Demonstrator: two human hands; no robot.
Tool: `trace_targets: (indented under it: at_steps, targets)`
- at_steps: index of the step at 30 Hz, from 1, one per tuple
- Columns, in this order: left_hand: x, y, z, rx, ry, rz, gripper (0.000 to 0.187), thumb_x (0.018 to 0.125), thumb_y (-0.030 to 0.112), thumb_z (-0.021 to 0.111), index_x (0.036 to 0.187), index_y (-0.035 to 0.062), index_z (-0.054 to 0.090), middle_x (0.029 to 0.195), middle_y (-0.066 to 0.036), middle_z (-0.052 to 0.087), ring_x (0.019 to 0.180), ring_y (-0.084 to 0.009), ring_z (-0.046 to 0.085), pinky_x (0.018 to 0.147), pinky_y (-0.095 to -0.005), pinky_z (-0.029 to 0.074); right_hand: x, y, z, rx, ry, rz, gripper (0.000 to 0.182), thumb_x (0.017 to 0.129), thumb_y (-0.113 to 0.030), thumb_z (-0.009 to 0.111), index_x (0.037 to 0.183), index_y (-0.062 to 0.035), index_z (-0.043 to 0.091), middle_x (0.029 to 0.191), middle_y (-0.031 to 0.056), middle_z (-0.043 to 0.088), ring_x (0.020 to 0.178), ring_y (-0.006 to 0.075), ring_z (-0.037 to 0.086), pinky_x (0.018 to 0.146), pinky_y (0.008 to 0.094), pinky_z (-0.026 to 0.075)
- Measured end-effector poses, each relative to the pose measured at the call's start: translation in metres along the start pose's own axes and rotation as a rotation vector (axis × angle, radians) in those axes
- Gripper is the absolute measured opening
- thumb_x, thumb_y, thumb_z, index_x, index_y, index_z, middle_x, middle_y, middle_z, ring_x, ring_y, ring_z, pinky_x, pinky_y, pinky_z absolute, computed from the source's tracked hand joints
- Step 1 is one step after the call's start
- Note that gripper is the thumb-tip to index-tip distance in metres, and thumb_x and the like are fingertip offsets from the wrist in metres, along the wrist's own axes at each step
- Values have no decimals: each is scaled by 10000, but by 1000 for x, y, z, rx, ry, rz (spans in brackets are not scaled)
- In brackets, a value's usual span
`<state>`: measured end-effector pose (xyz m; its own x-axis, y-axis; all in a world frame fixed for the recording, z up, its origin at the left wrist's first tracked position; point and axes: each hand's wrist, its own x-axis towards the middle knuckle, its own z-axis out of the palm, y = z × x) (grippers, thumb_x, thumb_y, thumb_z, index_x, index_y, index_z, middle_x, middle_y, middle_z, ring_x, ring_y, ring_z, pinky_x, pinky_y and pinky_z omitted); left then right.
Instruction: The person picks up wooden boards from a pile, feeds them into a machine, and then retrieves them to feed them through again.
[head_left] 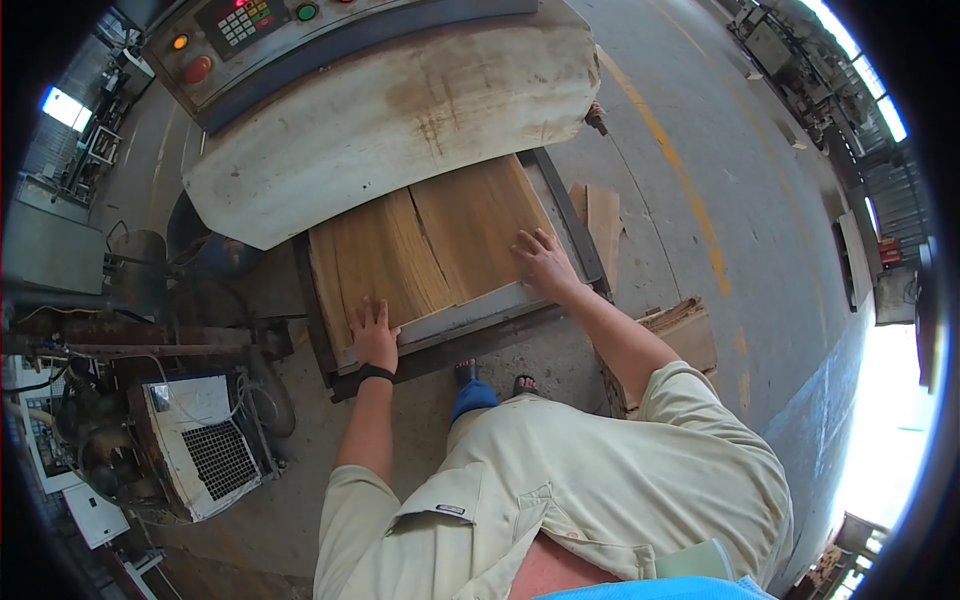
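Observation:
Two wide brown wooden boards lie side by side on the machine's bed, a left board (365, 250) and a right board (478, 225), with a dark narrow gap between them. My left hand (375, 338) rests with fingers spread on the near left part of the left board. On the right board's outer side lies my right hand (546, 264), its fingers apart and flat on the wood. Neither hand is wrapped round anything. The boards' far ends are hidden beneath the machine's pale, stained hood (400, 120).
A control panel (240, 30) with keypad and buttons tops the machine. Dark metal rails (570, 215) flank the bed. Wood pieces (685, 335) lie stacked on the floor at right. A motor-like unit and white box (205, 440) stand at left.

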<state>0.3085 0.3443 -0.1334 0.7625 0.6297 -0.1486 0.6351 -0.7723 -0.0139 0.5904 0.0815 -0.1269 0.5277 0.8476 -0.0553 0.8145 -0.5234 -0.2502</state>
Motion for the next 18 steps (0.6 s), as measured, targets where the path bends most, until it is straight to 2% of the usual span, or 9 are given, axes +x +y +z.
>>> trace_targets:
  at_steps: [3,6,15,18]
  targets:
    - [14,2,-11,12,-92,-13,664,925,358,637,1511,215,360,1591,-73,283,1421,-386,304,1189,-443,324,13,1,-1,-7,5,6,723,731,-226,798,1398,-188,521,1532,91,357,1424,381,281,1172,519,249]
    - [27,-2,-11,19,-73,4,663,926,364,636,1512,220,361,1591,-71,285,1414,-392,312,1188,-441,327,26,3,2,-5,18,19,703,736,-217,789,1388,-179,528,1530,97,357,1420,386,282,1169,525,246]
    - [55,-8,-17,-2,-42,39,679,844,306,737,1444,185,445,1576,-83,299,1351,-405,395,1069,-446,481,59,11,10,23,73,15,654,743,-176,763,1362,-159,552,1511,119,384,1411,393,298,1161,540,243]
    - [66,-8,-16,2,-4,31,670,846,311,736,1437,180,450,1566,-88,315,1338,-408,408,1078,-458,471,73,9,9,8,67,40,655,742,-165,764,1361,-160,554,1515,112,382,1417,393,291,1161,542,242]
